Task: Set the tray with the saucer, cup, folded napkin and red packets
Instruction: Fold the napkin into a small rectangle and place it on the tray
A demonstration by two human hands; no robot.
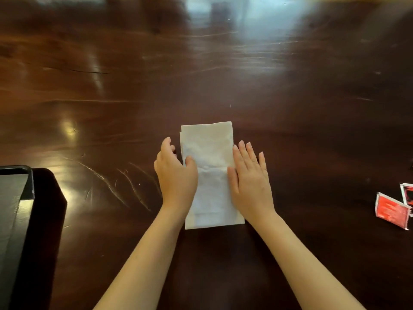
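Observation:
A white napkin (210, 151) lies folded into a long rectangle on the dark wooden table (223, 74), straight in front of me. My left hand (175, 173) cups its left edge, thumb on top of the paper. Flat along the napkin's right edge rests my right hand (249, 175), fingers spread and pointing away. Two red packets (392, 210) lie at the far right of the table, one partly cut off by the frame. A black tray (24, 198) shows at the lower left edge. No saucer or cup is in view.
The glossy table carries scratches and bright reflections. The tray's raised rim stands about a forearm's length left of the napkin.

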